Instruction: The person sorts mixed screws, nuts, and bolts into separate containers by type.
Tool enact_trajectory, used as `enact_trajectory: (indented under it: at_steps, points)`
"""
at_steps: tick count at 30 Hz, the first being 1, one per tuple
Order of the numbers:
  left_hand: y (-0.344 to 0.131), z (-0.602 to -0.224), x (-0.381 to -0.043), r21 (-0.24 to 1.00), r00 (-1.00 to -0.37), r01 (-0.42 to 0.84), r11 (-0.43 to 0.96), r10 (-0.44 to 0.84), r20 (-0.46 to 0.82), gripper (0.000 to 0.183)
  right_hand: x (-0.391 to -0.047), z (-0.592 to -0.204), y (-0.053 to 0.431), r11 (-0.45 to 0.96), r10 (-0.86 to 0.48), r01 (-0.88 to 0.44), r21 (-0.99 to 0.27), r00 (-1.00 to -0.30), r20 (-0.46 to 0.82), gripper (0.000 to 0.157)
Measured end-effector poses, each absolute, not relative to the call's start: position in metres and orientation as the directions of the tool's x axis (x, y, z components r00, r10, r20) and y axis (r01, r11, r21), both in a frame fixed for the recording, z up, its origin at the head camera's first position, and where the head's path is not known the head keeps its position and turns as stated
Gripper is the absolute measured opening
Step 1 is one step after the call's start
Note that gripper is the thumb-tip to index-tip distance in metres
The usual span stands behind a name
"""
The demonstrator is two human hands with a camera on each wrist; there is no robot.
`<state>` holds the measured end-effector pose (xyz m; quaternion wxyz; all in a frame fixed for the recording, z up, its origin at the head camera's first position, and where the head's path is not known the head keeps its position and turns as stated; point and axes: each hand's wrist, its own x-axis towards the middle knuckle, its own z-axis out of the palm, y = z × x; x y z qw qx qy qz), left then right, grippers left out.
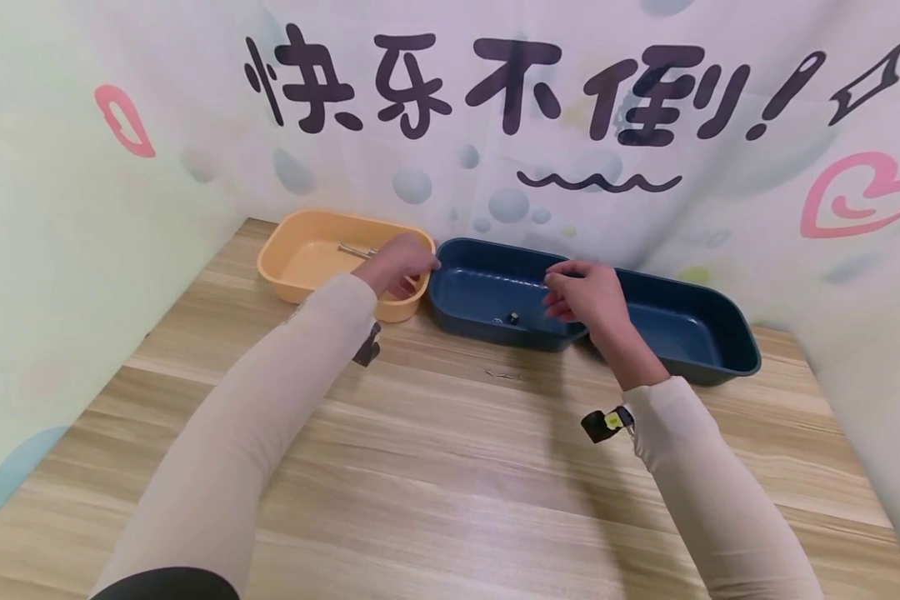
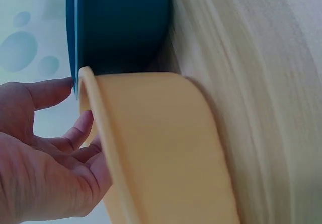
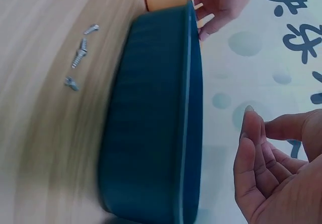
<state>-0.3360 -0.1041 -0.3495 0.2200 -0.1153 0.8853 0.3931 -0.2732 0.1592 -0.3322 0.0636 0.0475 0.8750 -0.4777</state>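
Observation:
My left hand (image 1: 403, 265) is over the right end of the orange basin (image 1: 270, 273). In the left wrist view its thumb reaches the rim of the middle blue basin (image 2: 121, 27), and its other fingers bend loosely inside the orange rim. Metal rod-like pieces (image 1: 354, 250) lie in the orange basin beyond this hand. My right hand (image 1: 587, 298) hovers over the right end of the middle blue basin, thumb tip against the bent fingers. I cannot tell whether they pinch something small. A small metal nut-like piece (image 1: 513, 317) lies on that basin's floor.
Several small screws (image 3: 79, 53) lie on the wooden table (image 1: 420, 467) in front of the middle basin. A second blue basin (image 1: 742, 350) stands at the right, its left end behind my right hand. A printed cloth (image 1: 450, 100) hangs close behind all three basins.

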Motion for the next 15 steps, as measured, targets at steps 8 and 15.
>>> enact_trajectory:
  at_steps: [8,15]
  points:
    - [-0.112,-0.336,-0.327,0.636,-0.942,-0.256,0.728,-0.041,-0.332,0.022,-0.278,-0.308,0.175,0.561,0.042,0.135,-0.817,-0.99,-0.135,0.036]
    - [-0.117,-0.319,-0.318,0.514,-0.981,-0.15,0.844,-0.06,-0.187,0.021,-0.283,-0.29,0.198,0.628,0.056,0.103,-0.772,-0.995,-0.088,0.045]
